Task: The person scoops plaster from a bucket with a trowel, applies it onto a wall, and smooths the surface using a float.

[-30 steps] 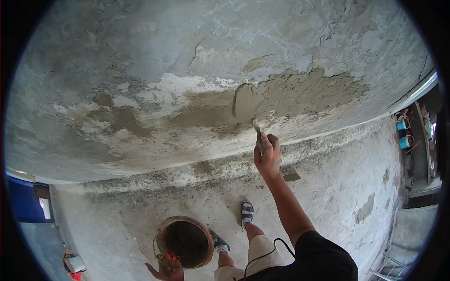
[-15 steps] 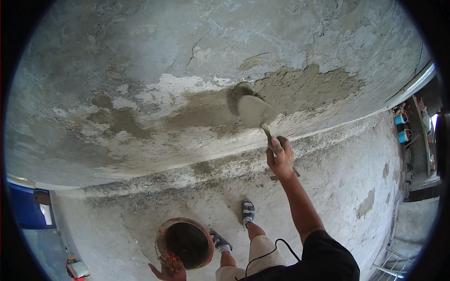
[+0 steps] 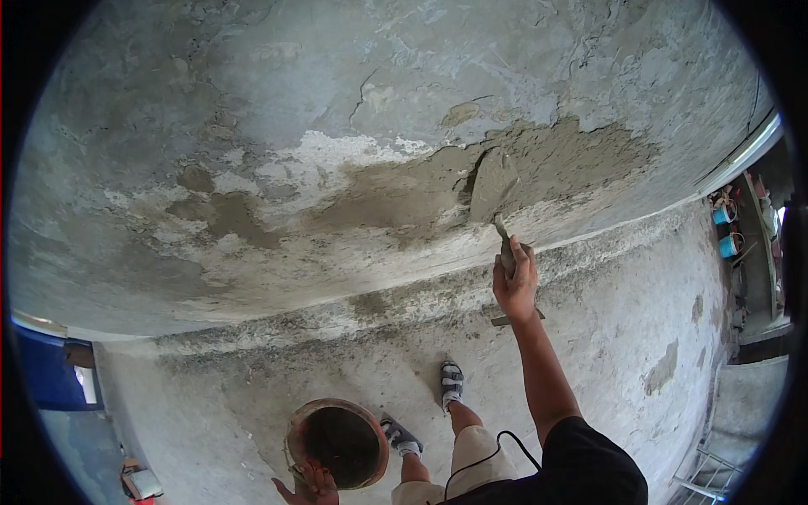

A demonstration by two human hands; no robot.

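Note:
My right hand (image 3: 515, 282) is closed around the handle of a trowel (image 3: 494, 187), its broad blade coated in grey mortar. The blade lies against, or very close to, a damp patch of mortar (image 3: 581, 160) on the wall; the exact contact is hard to see. At the lower edge, my left hand (image 3: 311, 486) has its thumb and fingers apart and seems to hold nothing. In the picture it overlaps the near left rim of a round basin (image 3: 380, 429) with dark contents. Whether it touches that rim cannot be made out.
The wall (image 3: 278, 76) has peeling, whitish and damp areas. My sandalled feet (image 3: 452, 383) stand beside the basin. A flat strip (image 3: 515, 319) lies on the floor under my right forearm. Blue-and-white buckets (image 3: 729, 245) stand far right, near a metal frame (image 3: 711, 471). A black cable (image 3: 505, 436) loops by my shorts.
The trowel has moved right along the wall, and its blade has turned to a narrower, more upright angle. My right hand went with it. My left hand stays by the basin.

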